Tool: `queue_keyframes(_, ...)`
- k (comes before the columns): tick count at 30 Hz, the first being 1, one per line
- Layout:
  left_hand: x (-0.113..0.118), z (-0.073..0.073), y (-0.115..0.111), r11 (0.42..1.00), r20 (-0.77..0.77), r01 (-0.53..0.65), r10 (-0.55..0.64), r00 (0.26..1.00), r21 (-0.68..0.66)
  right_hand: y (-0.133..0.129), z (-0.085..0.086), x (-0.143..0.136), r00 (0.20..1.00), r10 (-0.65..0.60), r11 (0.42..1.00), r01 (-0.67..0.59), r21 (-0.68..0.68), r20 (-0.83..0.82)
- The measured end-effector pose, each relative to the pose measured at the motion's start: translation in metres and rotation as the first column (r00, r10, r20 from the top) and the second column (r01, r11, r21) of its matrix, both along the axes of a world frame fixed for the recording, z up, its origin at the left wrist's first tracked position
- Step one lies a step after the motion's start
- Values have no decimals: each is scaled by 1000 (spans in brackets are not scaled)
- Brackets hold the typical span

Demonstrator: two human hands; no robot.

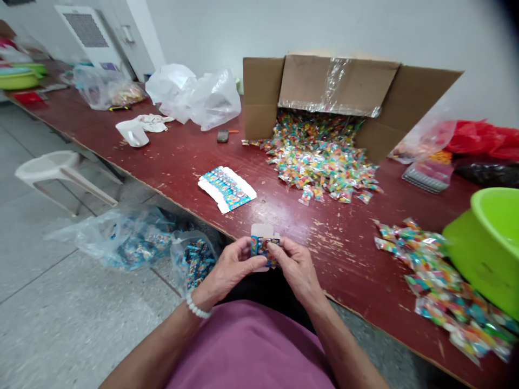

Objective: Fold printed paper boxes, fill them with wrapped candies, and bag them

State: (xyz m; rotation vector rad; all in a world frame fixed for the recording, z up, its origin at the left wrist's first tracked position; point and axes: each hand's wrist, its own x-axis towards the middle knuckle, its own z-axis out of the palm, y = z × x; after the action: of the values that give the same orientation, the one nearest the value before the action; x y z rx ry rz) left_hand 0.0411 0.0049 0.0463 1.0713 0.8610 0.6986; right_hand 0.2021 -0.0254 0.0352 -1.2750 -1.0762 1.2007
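Purple shirt [251, 351], left hand [232, 267] and right hand [299, 267] pinching small box [260, 245], flat cartons [227, 189] ahead on table [174, 162], candies [324, 165] heaped at cardboard box [344, 84].

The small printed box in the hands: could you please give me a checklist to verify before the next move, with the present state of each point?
1. Small printed box held on both sides: ok, fingers of the left hand and right hand are on it.
2. Pale far flap folded in: not ok, it stands out.
3. Box filled: cannot tell, the inside is hidden.
4. Flat printed cartons near: ok, they lie on the table just beyond the left hand, seemingly within reach.
5. Wrapped sweets accessible: ok, they spill from the open cardboard box.
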Motion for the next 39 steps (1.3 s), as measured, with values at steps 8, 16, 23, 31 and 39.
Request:
queue_keyframes(8, 7, 8, -14, 945, -70, -266, 283, 957, 189, 0, -4, -14, 959, -137, 990, 139, -9, -249)
queue_keyframes(16, -2, 8, -5, 990, -58, -119, 124, 991, 81, 5, -6, -1, 977, -59, 998, 61, 3, -206)
queue_keyframes(23, -7, 2, -1, 977, -121, 6, 20, 992, 212, 13, -2, 11, 954, -7, 997, -15, -71, -299)
queue_keyframes(31, -3, -2, -6, 984, 114, -45, 65, 991, -170, 6, -9, 9, 1000, -25, 991, 23, 128, 11)
queue_keyframes(39, 4, -8, -5, 934, 33, -23, 37, 999, -357, 8, -1, 8, 992, 89, 993, -95, 71, 90)
